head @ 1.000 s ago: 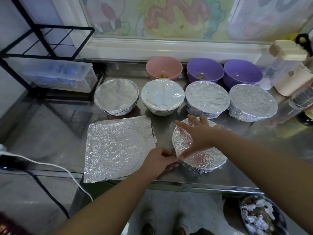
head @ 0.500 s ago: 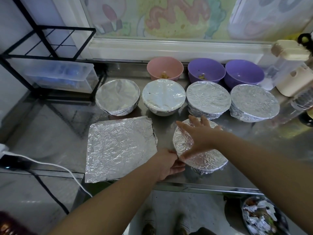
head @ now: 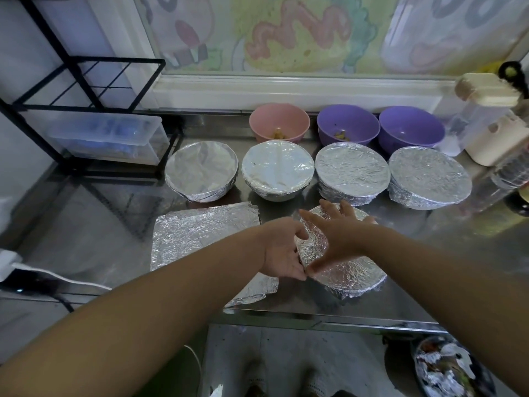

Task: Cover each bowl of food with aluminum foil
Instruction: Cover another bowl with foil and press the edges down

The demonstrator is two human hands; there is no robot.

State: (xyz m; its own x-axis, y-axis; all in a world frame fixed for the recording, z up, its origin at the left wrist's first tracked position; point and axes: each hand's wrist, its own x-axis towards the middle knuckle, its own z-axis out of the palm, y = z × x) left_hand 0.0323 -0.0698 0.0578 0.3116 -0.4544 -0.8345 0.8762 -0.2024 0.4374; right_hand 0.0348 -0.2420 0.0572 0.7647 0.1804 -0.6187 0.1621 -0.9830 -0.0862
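Contents of foil-covered bowl (head: 352, 273) hidden, scrap bin (head: 446, 368) cut off at lower edge

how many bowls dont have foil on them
3, all in the back row by the wall: the pink bowl on the left, the middle purple bowl, and the right purple bowl. None seems hidden.

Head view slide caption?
Right hand presses foil on the front bowl, left hand at its rim; four covered bowls, three open bowls behind.

Foil-covered bowl (head: 347, 275) (crinkled) beside flat foil sheet (head: 200, 239).
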